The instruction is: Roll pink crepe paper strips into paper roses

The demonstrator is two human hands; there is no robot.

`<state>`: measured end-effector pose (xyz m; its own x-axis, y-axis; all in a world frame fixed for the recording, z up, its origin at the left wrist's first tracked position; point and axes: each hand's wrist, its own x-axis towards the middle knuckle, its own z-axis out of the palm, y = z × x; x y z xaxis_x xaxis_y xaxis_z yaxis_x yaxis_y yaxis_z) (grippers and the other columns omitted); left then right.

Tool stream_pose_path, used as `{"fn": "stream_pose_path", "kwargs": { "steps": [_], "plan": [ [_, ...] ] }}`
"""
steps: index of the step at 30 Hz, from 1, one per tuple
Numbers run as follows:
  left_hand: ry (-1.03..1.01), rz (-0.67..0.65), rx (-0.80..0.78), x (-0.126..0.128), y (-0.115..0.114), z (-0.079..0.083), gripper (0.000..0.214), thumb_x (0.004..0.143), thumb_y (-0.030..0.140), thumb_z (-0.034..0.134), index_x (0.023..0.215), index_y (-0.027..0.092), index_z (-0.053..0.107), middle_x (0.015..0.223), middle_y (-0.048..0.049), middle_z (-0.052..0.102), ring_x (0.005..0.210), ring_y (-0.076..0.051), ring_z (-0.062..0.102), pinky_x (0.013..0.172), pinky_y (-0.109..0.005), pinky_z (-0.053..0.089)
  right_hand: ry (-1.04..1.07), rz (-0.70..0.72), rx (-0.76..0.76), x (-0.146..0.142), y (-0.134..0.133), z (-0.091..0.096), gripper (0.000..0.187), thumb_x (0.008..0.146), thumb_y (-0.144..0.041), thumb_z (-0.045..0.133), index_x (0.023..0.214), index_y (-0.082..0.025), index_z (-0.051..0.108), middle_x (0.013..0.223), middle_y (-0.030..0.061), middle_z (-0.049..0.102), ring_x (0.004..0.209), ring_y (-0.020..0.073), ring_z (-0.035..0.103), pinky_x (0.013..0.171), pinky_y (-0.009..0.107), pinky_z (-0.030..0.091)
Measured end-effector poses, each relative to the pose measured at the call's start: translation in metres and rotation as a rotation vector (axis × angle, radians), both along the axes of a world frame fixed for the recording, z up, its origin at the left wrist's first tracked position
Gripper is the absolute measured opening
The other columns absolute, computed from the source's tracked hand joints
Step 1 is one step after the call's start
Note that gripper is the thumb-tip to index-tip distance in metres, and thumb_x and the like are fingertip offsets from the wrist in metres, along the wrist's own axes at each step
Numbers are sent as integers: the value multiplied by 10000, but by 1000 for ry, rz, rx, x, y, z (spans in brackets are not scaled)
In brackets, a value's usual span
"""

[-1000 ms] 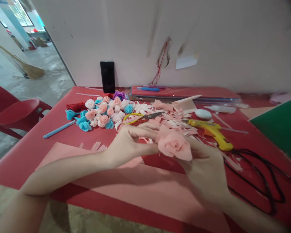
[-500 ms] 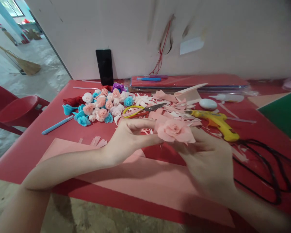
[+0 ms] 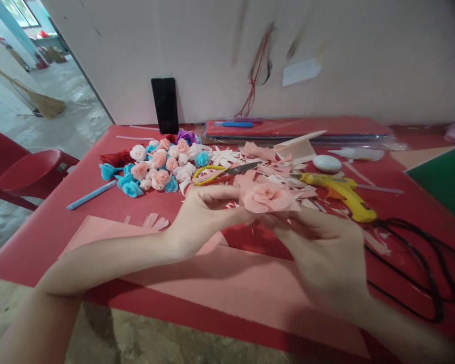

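Observation:
A pink paper rose (image 3: 267, 196) is held up above the table between both hands. My left hand (image 3: 200, 215) pinches its left edge between thumb and fingers. From below and to the right, my right hand (image 3: 322, 247) grips the flower's base; some of those fingertips are hidden behind the petals. Under my forearms lies a long sheet of pink paper (image 3: 250, 283). Just behind the flower are scissors (image 3: 227, 173) with yellow and red handles, resting among pink and white paper scraps (image 3: 258, 150).
Several finished paper flowers (image 3: 160, 161) are heaped at the back left, near a blue pen (image 3: 91, 195). A black phone (image 3: 165, 106) leans on the wall. To the right sit a yellow glue gun (image 3: 343, 192) with a black cord (image 3: 420, 253), and a white oval object (image 3: 326, 163).
The rose has tilted and turned slightly in my fingers, so its petals sit a little higher and further left. Both hands keep their hold.

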<state>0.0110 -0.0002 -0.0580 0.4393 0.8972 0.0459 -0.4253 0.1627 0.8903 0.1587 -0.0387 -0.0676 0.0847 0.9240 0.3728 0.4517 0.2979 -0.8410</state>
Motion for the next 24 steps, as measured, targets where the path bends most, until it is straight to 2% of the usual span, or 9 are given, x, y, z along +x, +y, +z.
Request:
{"fn": "stream_pose_path", "kwargs": {
  "steps": [5, 9, 12, 15, 20, 24],
  "plan": [
    [-15, -39, 39, -1, -2, -5, 96, 713, 83, 669, 661, 159, 697, 600, 28, 639, 591, -68, 587, 627, -189, 483, 64, 4, -89, 2, -4, 3, 147, 751, -270, 635, 606, -263, 659, 565, -43, 643, 561, 154, 605, 502, 262, 477],
    [-85, -61, 69, -2, -1, -6, 101, 684, 153, 726, 773, 196, 704, 717, 17, 669, 656, -101, 611, 678, -236, 509, 319, 106, -183, 5, -4, 4, 49, 749, -269, 671, 727, -289, 710, 688, -40, 716, 665, 155, 671, 631, 270, 542],
    [-125, 2, 85, -3, 0, -8, 126, 691, 274, 731, 797, 211, 705, 705, 6, 661, 683, -126, 613, 704, -258, 508, 473, 197, -236, 5, -3, 6, 102, 761, -279, 668, 662, -261, 684, 665, -23, 702, 675, 166, 677, 678, 299, 556],
    [-89, 53, 106, -2, 1, -8, 83, 713, 274, 712, 752, 204, 692, 711, 2, 656, 694, -118, 606, 696, -241, 498, 599, 260, -308, 3, -2, 10, 152, 754, -304, 674, 610, -258, 658, 589, -32, 670, 587, 148, 654, 621, 282, 558],
    [-68, 82, 78, 2, -3, -5, 147, 616, 210, 777, 641, 167, 639, 668, 22, 638, 627, -86, 591, 624, -207, 504, 780, 337, -378, -3, -1, 12, 155, 705, -271, 723, 572, -252, 645, 545, -60, 628, 537, 95, 587, 593, 210, 519],
    [-85, 26, 143, 2, -7, -4, 118, 689, 198, 729, 673, 175, 615, 598, 32, 642, 610, -98, 623, 667, -239, 527, 781, 322, -411, -5, -2, 11, 194, 691, -292, 732, 549, -234, 614, 534, -63, 592, 516, 90, 540, 559, 207, 492]
  ]
}}
